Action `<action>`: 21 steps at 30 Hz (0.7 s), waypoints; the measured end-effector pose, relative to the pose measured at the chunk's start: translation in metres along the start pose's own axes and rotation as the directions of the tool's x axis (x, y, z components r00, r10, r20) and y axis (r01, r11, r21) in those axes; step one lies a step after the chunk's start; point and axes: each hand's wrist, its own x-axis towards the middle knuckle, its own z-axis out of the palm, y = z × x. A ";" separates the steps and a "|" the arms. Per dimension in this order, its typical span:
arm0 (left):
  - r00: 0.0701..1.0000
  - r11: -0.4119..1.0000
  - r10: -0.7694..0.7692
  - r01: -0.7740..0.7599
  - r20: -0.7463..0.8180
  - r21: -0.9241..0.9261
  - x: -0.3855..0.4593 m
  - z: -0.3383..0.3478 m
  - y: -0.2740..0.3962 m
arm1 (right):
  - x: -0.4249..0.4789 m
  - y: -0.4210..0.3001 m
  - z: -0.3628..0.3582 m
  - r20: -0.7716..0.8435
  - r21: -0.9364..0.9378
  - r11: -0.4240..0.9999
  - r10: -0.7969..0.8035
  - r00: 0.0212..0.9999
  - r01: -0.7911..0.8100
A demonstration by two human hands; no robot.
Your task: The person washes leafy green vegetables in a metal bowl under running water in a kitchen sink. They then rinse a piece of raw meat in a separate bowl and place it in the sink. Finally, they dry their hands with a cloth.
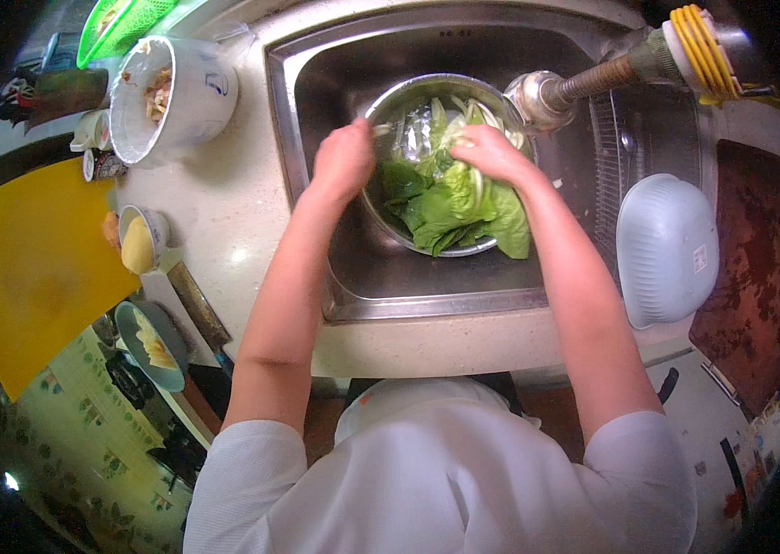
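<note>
A round metal bowl (390, 235) stands in the stainless steel sink (431, 284). It holds leafy greens (445, 208) with broad green leaves and pale stems, and water glistens among them. My right hand (490, 152) grips a bunch of these greens over the bowl's right half, and some leaves hang over the near rim. At the left rim, my left hand (345, 158) has its fingers curled and slightly blurred. A small pale piece shows at its fingertips, but whether they hold it is unclear. The faucet (542, 100) reaches in from the upper right, close to the bowl.
Left on the counter are a lined white bucket (224, 90) with scraps, a small bowl (160, 228) with a yellow peeled item, a cleaver (196, 301) and a bowl of pale slices (128, 325). An upturned light-blue basin (667, 249) and a wire rack (604, 166) are right.
</note>
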 end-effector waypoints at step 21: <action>0.939 0.073 -0.173 0.314 0.298 -0.947 0.048 0.106 0.018 | 0.042 0.025 0.028 -0.445 0.665 0.747 0.391 0.806 0.005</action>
